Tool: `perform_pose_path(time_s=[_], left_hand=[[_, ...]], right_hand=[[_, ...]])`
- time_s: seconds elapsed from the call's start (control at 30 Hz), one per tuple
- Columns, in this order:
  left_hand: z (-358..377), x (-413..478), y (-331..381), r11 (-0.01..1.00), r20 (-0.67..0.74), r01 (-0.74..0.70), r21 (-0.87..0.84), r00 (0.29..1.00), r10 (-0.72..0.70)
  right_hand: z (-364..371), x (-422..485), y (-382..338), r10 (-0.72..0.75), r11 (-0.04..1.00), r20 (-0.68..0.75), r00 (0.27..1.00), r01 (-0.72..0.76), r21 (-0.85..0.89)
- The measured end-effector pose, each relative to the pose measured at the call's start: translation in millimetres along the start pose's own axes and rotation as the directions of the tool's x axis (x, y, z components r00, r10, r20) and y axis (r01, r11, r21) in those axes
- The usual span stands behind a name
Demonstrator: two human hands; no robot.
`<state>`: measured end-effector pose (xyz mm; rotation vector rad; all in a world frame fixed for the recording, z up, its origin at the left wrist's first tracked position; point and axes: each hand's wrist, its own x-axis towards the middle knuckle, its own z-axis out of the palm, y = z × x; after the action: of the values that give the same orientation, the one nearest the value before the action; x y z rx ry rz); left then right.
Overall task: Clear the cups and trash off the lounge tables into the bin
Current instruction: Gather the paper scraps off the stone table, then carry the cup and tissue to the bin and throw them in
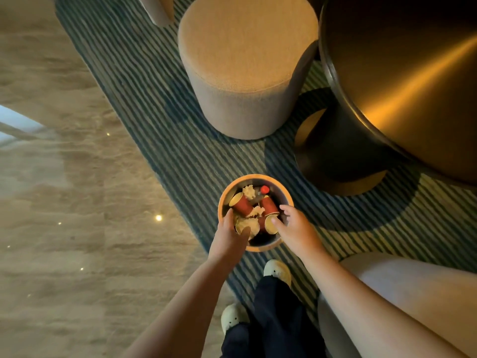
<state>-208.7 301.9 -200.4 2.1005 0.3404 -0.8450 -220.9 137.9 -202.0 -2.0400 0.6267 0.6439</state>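
Gripping the orange-rimmed bin by its rim is the left hand; right hand rests loose there; red cups, crumpled paper inside.

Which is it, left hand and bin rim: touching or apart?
Touching. Head view: the left hand straddles the bin rim, thumb inside, fingers curled over the outside, with no gap visible.

No legible text or labels anywhere.
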Motion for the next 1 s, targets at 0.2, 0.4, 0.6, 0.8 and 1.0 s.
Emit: perform_pose_path(time_s=[0.2, 0.4, 0.6, 0.8, 1.0], left_hand=[[-75, -98, 99, 0.817, -0.117, -0.369, 0.444, 0.88, 0.461], [-138, -268, 215, 0.45, -0.042, -0.655, 0.607, 0.539, 0.841], [-140, -447, 290, 0.086, 0.154, -0.816, 0.572, 0.21, 0.966], [-78, -596, 318, -0.222, 0.293, -0.839, 0.496, -0.079, 0.953], [38, -746, 285, -0.4, 0.431, -0.861, 0.315, -0.246, 0.868]], right_hand=[[-73, -123, -83, -0.256, 0.967, -0.18, 0.95, 0.252, -0.042], [-160, -315, -150, -0.472, 0.875, -0.536, 0.7, 0.446, -0.187], [-219, -515, -148, -0.474, 0.86, -0.775, 0.418, 0.408, -0.307], [-244, -691, -79, -0.355, 0.928, -0.913, 0.201, 0.193, -0.319], [-233, -858, 43, -0.159, 0.987, -0.986, 0.058, 0.032, -0.157]])
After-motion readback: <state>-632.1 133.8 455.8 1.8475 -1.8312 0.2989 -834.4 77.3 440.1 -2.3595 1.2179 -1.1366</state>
